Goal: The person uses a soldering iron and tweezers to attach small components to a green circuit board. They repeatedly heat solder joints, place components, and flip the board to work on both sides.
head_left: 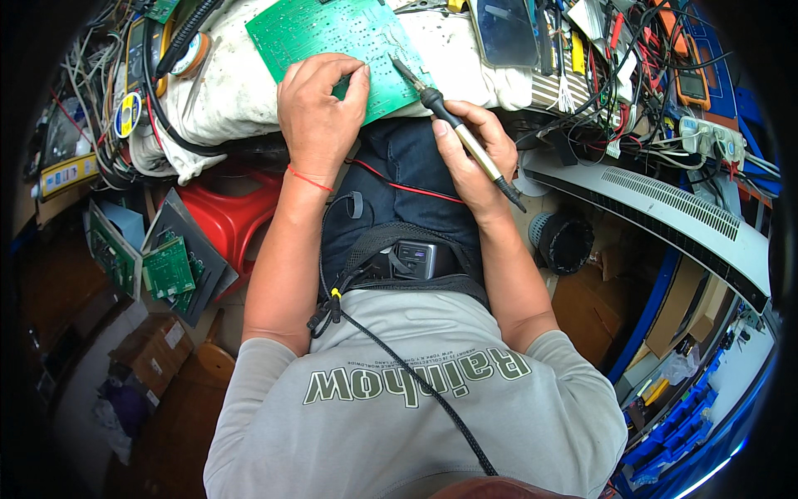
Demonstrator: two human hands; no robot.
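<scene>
Maroon shape (507, 490) indistinct, board (342, 35) partly unseen

- A green circuit board (314, 37), flat and angular, with pale solder points and fine lines scattered over the face turned up.
- It rests on the white cloth (224, 91), set askew to the cloth's front edge, with its near corner reaching that edge.
- A soldering iron (467, 139) with a metal tip, a black grip and a tan, pen-like handle ending in a dark tail.
- The iron is held at a slant, tail beyond the cloth's front edge, tip over the board's right part; whether they touch is unclear.
</scene>
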